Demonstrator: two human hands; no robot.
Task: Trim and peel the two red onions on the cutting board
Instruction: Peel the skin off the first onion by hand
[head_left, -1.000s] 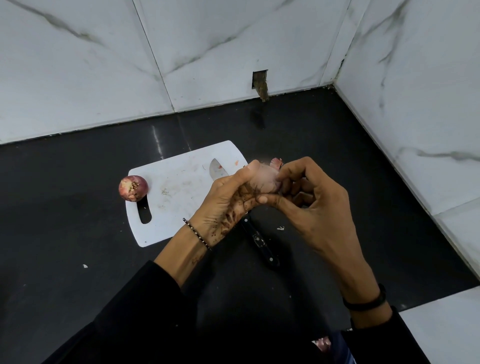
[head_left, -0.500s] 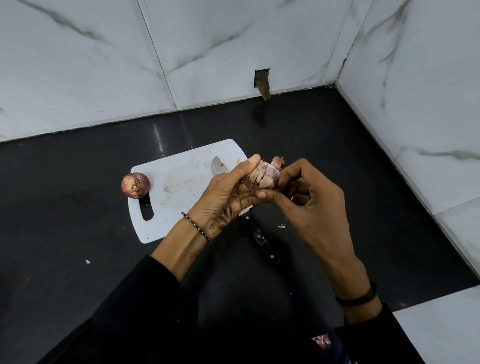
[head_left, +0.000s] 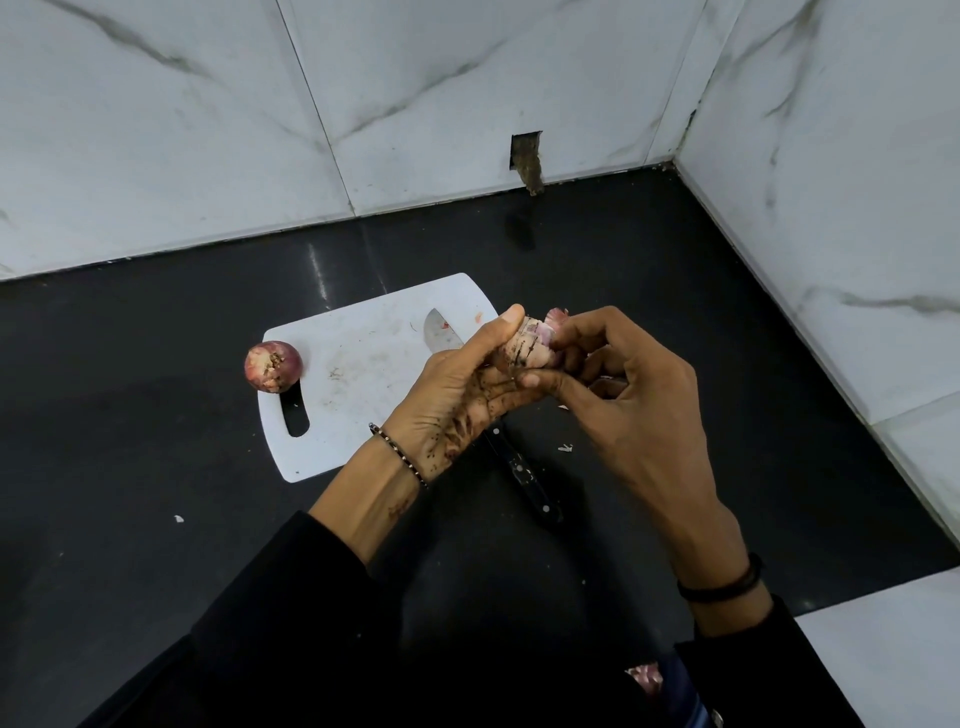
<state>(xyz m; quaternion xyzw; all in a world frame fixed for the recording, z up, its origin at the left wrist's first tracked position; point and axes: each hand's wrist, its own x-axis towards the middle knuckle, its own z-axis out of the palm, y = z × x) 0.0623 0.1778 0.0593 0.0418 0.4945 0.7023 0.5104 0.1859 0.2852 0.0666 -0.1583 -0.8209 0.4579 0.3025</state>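
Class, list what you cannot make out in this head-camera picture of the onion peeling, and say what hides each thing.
Head view:
Held onion: mostly covered by the left hand and right hand; how much skin remains is unclear.
Knife: its middle lies under the left hand.
Second onion: its far side faces away; trimming there unknown.
Pink scrap at the bottom edge: partly hidden by dark clothing, unidentifiable.

Black countertop (head_left: 130, 457), white marble walls (head_left: 156, 135)
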